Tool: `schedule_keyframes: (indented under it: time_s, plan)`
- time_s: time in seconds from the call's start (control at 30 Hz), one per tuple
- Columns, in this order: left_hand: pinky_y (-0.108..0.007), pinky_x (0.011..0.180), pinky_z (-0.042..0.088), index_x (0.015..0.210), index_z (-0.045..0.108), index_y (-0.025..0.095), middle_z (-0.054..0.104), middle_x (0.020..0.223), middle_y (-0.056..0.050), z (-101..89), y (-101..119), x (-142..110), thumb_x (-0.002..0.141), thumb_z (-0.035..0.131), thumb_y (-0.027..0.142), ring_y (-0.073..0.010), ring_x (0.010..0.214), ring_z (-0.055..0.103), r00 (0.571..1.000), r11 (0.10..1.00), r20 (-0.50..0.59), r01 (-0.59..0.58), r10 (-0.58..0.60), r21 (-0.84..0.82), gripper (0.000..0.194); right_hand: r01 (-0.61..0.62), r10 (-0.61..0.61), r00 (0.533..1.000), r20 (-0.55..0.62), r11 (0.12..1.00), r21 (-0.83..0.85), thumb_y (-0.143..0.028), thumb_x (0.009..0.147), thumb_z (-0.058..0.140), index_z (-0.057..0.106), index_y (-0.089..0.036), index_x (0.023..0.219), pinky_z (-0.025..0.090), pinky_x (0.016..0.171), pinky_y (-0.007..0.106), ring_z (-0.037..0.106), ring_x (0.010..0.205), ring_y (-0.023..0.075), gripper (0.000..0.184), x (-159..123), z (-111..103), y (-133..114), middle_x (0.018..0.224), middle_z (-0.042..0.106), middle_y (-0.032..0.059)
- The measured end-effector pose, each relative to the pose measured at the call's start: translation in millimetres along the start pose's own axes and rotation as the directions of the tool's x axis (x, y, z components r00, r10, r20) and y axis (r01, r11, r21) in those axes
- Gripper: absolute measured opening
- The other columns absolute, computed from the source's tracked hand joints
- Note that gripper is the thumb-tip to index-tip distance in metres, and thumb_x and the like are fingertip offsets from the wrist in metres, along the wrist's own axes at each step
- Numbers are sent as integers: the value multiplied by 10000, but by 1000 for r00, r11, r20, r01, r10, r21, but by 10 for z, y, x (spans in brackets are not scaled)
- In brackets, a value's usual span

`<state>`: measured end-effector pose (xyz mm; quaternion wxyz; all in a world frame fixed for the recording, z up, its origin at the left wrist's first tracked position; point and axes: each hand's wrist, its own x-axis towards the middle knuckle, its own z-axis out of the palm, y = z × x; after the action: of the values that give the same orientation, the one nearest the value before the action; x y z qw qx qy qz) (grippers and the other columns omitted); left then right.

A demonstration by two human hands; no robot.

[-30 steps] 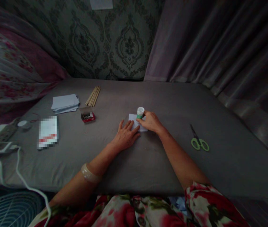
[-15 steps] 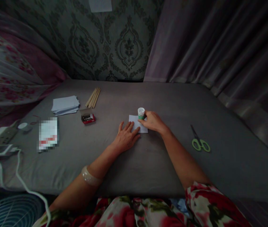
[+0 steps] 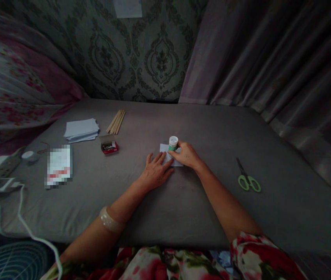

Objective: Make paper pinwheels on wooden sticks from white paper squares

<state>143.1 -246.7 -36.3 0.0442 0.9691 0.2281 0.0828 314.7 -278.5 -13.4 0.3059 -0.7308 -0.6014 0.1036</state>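
Note:
A small sheet of white paper (image 3: 177,163) lies on the grey cloth in front of me. My left hand (image 3: 156,171) rests flat on its left part, fingers spread. In my right hand (image 3: 188,154) is a short, thick glue stick (image 3: 173,142), white with a green band, held upright between thumb and fingers over the paper. Its white end points up. The lower end is hidden behind my thumb and fingers, so I cannot tell exactly where it meets the sheet.
Green-handled scissors (image 3: 249,182) lie to the right. On the left are a paper stack (image 3: 81,129), thin wooden sticks (image 3: 116,121), an open red box of small metal pieces (image 3: 110,147), a blurred packet (image 3: 59,166), a white cap (image 3: 29,156) and a power strip (image 3: 0,170) with cables.
My right hand and the glue stick have shifted slightly left and toward me over the paper. My left hand stays pressed on the sheet. The whole view has tilted a little.

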Motion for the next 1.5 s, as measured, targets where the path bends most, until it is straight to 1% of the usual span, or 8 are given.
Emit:
schedule_keyframes:
  time_s: [0.13,0.27,0.5,0.73,0.9,1.23,1.33,1.5]
  plan:
    - [-596,1054,202,1332,471,238,434,1413,-176,9,2,-4,945,317,437,-317,1317,375,1000,1000,-10,3,-3,7,462,-54,52,999,-15,994,-95,-320,786,618,645,-172,932,468,743,295,659,856,236,210,-30,6,-65,912,712,107]
    - [-594,1054,201,1338,463,247,431,1417,-170,-26,15,-9,947,309,442,-306,1319,375,1000,1000,2,10,-10,1,463,-41,56,994,91,987,-157,-324,788,616,655,-157,943,469,751,306,660,887,256,230,7,-90,-88,942,713,130]
    - [-594,1054,205,1319,488,247,430,1419,-170,-99,26,-5,942,336,436,-303,1315,383,1000,1000,29,11,-10,-28,449,58,-64,965,254,998,32,-244,764,646,675,-174,947,454,799,251,653,934,196,197,133,-195,111,969,717,60]
    - [-596,1050,210,1318,486,239,427,1420,-180,-60,27,-10,946,323,428,-311,1316,383,1000,1000,11,11,-11,-21,448,-41,49,996,78,994,-100,-386,730,687,674,-182,894,451,652,272,663,763,215,262,1,-141,-28,838,721,71]
    - [-588,1054,210,1327,478,232,431,1417,-178,-66,31,-3,944,327,426,-311,1318,379,1000,999,22,19,-18,-28,454,-148,144,989,-38,978,-147,-464,729,668,655,-193,953,439,626,281,654,753,228,352,-77,-77,-121,815,710,80]
    - [-589,1049,216,1326,478,244,423,1424,-175,-49,18,-16,945,327,430,-303,1321,377,1000,1000,10,6,-6,-22,450,32,-33,966,256,999,8,-307,719,690,691,-182,907,426,658,234,639,776,170,226,116,-206,135,851,708,30]
    - [-588,1045,225,1325,477,242,424,1422,-177,-40,21,-13,945,319,434,-305,1326,369,1000,1000,6,8,-8,-12,455,22,-4,987,159,993,-112,-380,741,675,682,-179,899,431,696,277,638,779,201,256,58,-152,62,833,707,58]
    - [-586,1044,234,1305,491,243,430,1422,-163,-34,30,-10,947,312,424,-300,1319,379,1000,1000,1,14,-14,-3,439,-148,117,983,-139,960,-239,-422,795,612,631,-151,931,411,821,373,630,881,264,304,-107,85,-146,900,691,140]
